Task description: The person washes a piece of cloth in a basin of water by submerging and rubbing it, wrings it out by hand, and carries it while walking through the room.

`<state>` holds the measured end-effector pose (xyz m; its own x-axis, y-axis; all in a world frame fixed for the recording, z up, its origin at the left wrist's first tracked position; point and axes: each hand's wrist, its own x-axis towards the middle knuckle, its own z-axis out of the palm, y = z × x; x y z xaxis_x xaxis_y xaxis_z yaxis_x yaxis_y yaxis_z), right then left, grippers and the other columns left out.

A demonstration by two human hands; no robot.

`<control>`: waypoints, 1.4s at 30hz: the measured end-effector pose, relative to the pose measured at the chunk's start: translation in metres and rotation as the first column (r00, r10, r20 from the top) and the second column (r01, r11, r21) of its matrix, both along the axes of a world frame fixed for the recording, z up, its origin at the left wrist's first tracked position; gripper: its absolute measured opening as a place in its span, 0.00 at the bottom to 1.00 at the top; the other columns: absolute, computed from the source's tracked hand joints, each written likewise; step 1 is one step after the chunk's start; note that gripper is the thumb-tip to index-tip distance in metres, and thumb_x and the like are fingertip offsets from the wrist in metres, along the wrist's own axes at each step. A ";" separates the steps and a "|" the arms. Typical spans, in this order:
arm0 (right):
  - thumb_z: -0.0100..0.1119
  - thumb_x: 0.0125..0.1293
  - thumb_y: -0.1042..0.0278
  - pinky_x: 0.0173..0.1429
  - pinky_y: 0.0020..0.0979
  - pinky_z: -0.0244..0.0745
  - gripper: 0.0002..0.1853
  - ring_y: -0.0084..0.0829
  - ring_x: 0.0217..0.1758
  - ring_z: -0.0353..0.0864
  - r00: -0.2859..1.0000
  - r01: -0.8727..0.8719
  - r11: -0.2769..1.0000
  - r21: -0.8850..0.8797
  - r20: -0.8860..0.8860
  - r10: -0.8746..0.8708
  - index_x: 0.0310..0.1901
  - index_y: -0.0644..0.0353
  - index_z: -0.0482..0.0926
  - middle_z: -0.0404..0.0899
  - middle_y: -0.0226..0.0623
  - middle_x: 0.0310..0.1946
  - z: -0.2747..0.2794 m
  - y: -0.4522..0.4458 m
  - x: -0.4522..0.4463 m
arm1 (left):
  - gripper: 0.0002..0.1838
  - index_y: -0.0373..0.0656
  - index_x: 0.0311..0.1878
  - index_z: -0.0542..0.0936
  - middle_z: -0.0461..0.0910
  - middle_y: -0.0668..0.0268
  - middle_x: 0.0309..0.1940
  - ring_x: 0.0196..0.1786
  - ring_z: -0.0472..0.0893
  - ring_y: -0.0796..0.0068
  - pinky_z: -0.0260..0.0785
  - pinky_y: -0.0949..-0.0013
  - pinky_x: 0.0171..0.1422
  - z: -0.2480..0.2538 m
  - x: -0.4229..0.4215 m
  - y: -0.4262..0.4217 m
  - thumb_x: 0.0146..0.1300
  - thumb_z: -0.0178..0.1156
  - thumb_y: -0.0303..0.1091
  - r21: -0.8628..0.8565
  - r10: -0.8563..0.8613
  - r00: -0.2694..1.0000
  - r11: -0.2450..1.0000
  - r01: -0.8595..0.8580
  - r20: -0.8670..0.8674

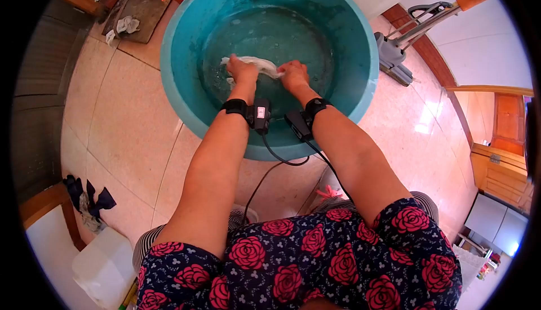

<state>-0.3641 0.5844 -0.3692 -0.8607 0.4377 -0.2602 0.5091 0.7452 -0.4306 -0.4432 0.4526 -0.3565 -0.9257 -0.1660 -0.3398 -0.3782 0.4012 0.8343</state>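
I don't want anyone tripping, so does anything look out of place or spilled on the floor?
What looks like dark cloth lies bunched on the floor at lower left, and a pale cloth is crumpled left of the teal tub. Both look dropped rather than put away. No clear spill shows.

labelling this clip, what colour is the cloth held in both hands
The cloth is white; it shows best in the head view.
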 end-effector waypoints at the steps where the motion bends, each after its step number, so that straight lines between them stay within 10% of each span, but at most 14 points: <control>1: 0.58 0.51 0.68 0.56 0.41 0.64 0.07 0.42 0.58 0.62 0.996 -0.085 0.996 0.010 -0.009 0.085 0.32 0.42 0.81 0.70 0.33 0.50 -0.004 0.002 -0.002 | 0.33 0.42 0.63 0.59 0.57 0.48 0.60 0.60 0.63 0.52 0.58 0.62 0.62 0.006 0.003 0.001 0.49 0.52 0.22 -0.076 -0.085 0.995 0.993 0.088 0.046; 4: 0.56 0.51 0.69 0.56 0.41 0.64 0.07 0.40 0.55 0.65 0.936 0.328 0.852 -0.408 0.017 -0.352 0.30 0.43 0.81 0.73 0.33 0.45 0.007 0.015 -0.010 | 0.30 0.43 0.60 0.64 0.63 0.49 0.56 0.57 0.68 0.55 0.62 0.63 0.58 0.015 0.010 0.004 0.49 0.53 0.23 -0.270 -0.264 0.947 0.913 0.306 0.183; 7: 0.55 0.51 0.72 0.53 0.39 0.66 0.07 0.41 0.49 0.70 0.897 0.405 0.913 -0.046 -0.170 -0.407 0.27 0.45 0.81 0.76 0.34 0.39 0.039 0.006 -0.004 | 0.24 0.42 0.53 0.70 0.73 0.53 0.45 0.48 0.74 0.60 0.66 0.63 0.50 -0.025 -0.007 0.005 0.49 0.54 0.24 -0.215 -0.364 0.874 0.871 0.442 0.322; 13: 0.52 0.52 0.72 0.52 0.39 0.67 0.08 0.43 0.47 0.72 0.835 0.528 0.827 -0.193 -0.062 -0.547 0.27 0.46 0.81 0.77 0.35 0.39 0.062 0.008 -0.004 | 0.10 0.39 0.37 0.77 0.78 0.60 0.31 0.35 0.77 0.64 0.68 0.63 0.39 -0.002 -0.008 -0.009 0.50 0.53 0.23 0.136 0.045 0.997 0.989 -0.055 0.069; 19: 0.52 0.54 0.69 0.54 0.42 0.66 0.10 0.41 0.53 0.70 0.922 -0.194 0.980 0.041 0.349 0.168 0.37 0.46 0.80 0.76 0.37 0.43 0.056 -0.010 -0.005 | 0.09 0.39 0.35 0.78 0.78 0.60 0.34 0.39 0.76 0.66 0.68 0.64 0.42 -0.014 -0.010 -0.009 0.54 0.48 0.24 0.190 0.024 0.988 0.980 -0.054 0.155; 23: 0.54 0.54 0.56 0.60 0.47 0.58 0.22 0.43 0.58 0.66 0.863 -0.286 0.953 0.097 -0.407 0.301 0.52 0.47 0.70 0.72 0.43 0.50 0.039 -0.011 -0.005 | 0.08 0.39 0.35 0.78 0.77 0.61 0.33 0.38 0.76 0.66 0.68 0.64 0.42 -0.012 -0.005 -0.009 0.54 0.49 0.24 0.201 0.067 0.995 0.976 -0.082 0.078; 26: 0.59 0.49 0.50 0.60 0.47 0.57 0.31 0.44 0.56 0.69 0.813 -0.419 0.860 0.291 -0.301 0.498 0.56 0.48 0.64 0.75 0.42 0.46 0.008 -0.012 0.012 | 0.09 0.40 0.37 0.76 0.76 0.61 0.33 0.38 0.76 0.66 0.68 0.65 0.40 0.001 -0.002 -0.005 0.53 0.49 0.23 0.397 0.080 0.992 0.911 -0.114 0.102; 35: 0.61 0.44 0.40 0.57 0.44 0.58 0.33 0.42 0.53 0.73 0.743 -0.423 0.899 -0.110 0.526 0.414 0.50 0.52 0.70 0.76 0.42 0.45 0.067 -0.022 0.002 | 0.11 0.40 0.43 0.74 0.74 0.62 0.34 0.34 0.73 0.66 0.67 0.65 0.36 -0.015 -0.010 -0.005 0.55 0.50 0.26 0.440 0.054 0.977 0.887 -0.141 0.205; 42: 0.58 0.49 0.50 0.53 0.45 0.63 0.24 0.42 0.51 0.74 0.765 -0.564 0.825 0.046 0.405 0.500 0.47 0.53 0.75 0.77 0.40 0.46 0.051 -0.028 0.016 | 0.10 0.39 0.40 0.75 0.74 0.63 0.35 0.35 0.73 0.67 0.66 0.63 0.37 -0.016 -0.014 -0.012 0.55 0.51 0.29 0.398 0.074 0.979 0.905 -0.147 0.192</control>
